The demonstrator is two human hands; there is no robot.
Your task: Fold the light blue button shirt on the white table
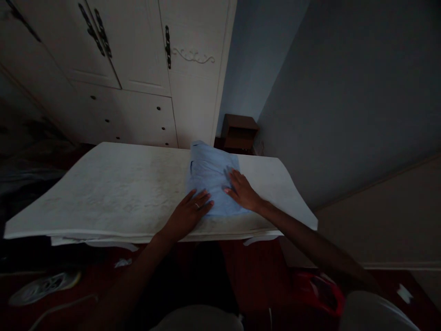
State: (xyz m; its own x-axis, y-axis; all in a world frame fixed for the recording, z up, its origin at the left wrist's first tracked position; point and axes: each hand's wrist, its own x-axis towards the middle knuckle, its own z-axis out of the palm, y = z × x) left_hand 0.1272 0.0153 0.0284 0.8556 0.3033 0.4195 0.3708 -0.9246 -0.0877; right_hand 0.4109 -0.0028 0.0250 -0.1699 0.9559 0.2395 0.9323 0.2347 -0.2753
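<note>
A light blue folded cloth, perhaps a garment, (212, 165) lies on the white table (113, 188), right of its middle. Its far edge reaches the table's back edge. My left hand (189, 211) rests flat on the near left corner of the cloth, fingers extended, a ring on one finger. On the right part of the cloth lies my right hand (243, 191), its fingers spread and pointing to the left. Neither hand grips the fabric. The picture is dim, so the cloth's folds are hard to make out.
A white wardrobe (138, 59) with dark handles stands behind the table. Beyond the table's back edge is a small brown cabinet (240, 128). A grey wall (361, 101) rises on the right. On the red floor lie a shoe (44, 287) and a red object (320, 292).
</note>
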